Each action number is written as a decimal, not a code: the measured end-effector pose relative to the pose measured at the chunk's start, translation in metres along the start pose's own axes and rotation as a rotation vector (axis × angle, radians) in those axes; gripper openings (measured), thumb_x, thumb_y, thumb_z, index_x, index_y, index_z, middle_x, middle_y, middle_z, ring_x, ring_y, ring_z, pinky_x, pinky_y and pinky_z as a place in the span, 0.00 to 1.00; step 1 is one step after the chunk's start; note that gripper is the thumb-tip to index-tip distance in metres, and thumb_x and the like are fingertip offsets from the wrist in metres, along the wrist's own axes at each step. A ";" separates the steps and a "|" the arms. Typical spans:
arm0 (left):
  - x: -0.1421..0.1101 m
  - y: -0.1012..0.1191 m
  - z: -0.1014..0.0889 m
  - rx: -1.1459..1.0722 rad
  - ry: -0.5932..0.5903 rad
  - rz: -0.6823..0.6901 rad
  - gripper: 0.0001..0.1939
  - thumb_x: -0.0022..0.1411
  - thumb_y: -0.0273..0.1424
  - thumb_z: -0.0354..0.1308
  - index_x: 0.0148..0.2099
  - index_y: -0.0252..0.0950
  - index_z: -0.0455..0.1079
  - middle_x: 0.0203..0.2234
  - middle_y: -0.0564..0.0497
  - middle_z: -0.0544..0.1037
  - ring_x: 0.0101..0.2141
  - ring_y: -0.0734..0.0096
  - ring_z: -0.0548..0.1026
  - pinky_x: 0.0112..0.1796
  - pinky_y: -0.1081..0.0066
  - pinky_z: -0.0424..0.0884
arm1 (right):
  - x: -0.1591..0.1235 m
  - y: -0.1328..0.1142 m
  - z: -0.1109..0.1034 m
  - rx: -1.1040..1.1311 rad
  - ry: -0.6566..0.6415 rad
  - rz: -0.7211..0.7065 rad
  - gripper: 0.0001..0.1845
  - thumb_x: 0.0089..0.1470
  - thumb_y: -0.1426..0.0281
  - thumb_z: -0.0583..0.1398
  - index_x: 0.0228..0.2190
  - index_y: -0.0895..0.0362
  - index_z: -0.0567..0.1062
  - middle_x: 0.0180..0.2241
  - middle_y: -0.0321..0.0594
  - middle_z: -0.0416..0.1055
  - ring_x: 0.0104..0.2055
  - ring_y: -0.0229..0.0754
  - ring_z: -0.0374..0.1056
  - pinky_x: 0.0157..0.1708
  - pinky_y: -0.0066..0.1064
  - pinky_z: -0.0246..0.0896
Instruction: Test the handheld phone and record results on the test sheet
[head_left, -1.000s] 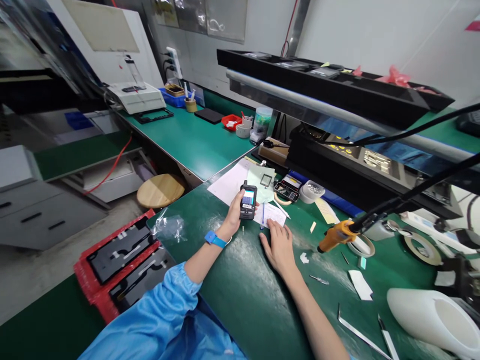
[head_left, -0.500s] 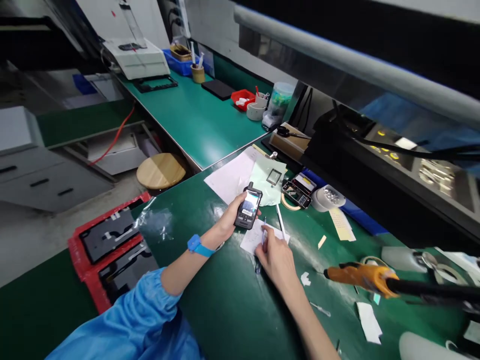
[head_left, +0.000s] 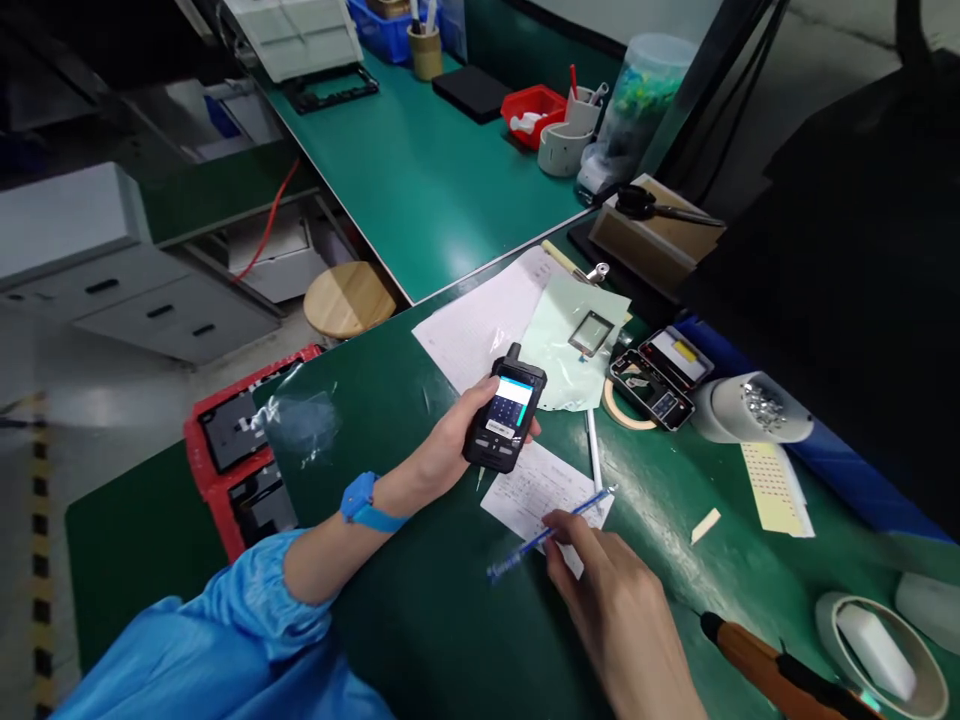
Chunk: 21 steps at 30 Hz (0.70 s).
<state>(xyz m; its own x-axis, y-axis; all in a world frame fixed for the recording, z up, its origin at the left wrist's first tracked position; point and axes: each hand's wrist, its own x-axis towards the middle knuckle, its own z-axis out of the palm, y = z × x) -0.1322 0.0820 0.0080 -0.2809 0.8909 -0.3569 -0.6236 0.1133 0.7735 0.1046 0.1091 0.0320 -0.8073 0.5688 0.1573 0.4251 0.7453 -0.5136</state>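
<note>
My left hand point(head_left: 448, 435), with a blue band round its wrist, is closed round a black handheld radio-phone point(head_left: 507, 414) that has a stubby antenna and keys. A keypad shows on its lit screen. Over a sheet of handwritten paper point(head_left: 525, 490), my right hand point(head_left: 611, 590) pinches a slim blue pen point(head_left: 538, 540) between thumb and fingers. The pen lies slantwise, one end slightly blurred. A white stick point(head_left: 593, 450) lies just beyond the paper. Behind the phone, a small screen frame point(head_left: 590, 333) rests on a pale green sheet point(head_left: 562, 375).
An opened device point(head_left: 652, 385) lies by a tape roll point(head_left: 626, 418) and a white cup of small metal parts point(head_left: 761, 405). An orange-handled tool point(head_left: 765, 660) reaches in at lower right. Red trays point(head_left: 202, 445) sit left, a round wooden stool point(head_left: 350, 298) beyond the edge.
My view has moved closer and lower. The phone screen has gone from a pale display to a keypad. The pen in my right hand has swung from near upright to slantwise.
</note>
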 end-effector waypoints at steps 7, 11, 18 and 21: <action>-0.004 -0.002 -0.004 -0.005 0.027 0.050 0.33 0.65 0.53 0.73 0.60 0.33 0.77 0.37 0.45 0.89 0.36 0.61 0.86 0.35 0.70 0.82 | 0.000 -0.002 -0.009 -0.103 0.084 0.106 0.12 0.81 0.60 0.57 0.42 0.50 0.72 0.32 0.35 0.78 0.29 0.41 0.78 0.28 0.28 0.67; -0.004 -0.002 -0.006 -0.005 0.041 0.054 0.33 0.67 0.53 0.70 0.62 0.33 0.77 0.38 0.44 0.89 0.38 0.59 0.87 0.35 0.69 0.82 | 0.001 0.005 0.006 -0.151 0.139 0.183 0.12 0.82 0.58 0.54 0.50 0.50 0.72 0.36 0.39 0.82 0.29 0.43 0.80 0.24 0.29 0.65; -0.004 -0.002 -0.006 0.032 0.003 0.068 0.36 0.68 0.56 0.69 0.65 0.34 0.75 0.40 0.43 0.89 0.39 0.56 0.87 0.35 0.68 0.83 | 0.001 0.005 0.015 -0.074 0.073 0.284 0.16 0.81 0.53 0.53 0.50 0.50 0.74 0.33 0.37 0.82 0.22 0.43 0.76 0.22 0.29 0.64; -0.004 -0.001 -0.006 0.027 0.004 0.077 0.35 0.70 0.54 0.68 0.66 0.34 0.76 0.42 0.42 0.90 0.39 0.58 0.87 0.38 0.68 0.83 | 0.002 0.004 0.000 -0.086 0.081 0.261 0.18 0.81 0.52 0.55 0.48 0.51 0.77 0.27 0.35 0.78 0.19 0.41 0.71 0.21 0.29 0.61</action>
<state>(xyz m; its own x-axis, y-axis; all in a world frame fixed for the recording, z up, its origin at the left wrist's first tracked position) -0.1347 0.0753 0.0050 -0.3302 0.8956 -0.2981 -0.5802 0.0566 0.8125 0.1047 0.1129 0.0304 -0.6319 0.7689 0.0974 0.6503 0.5944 -0.4730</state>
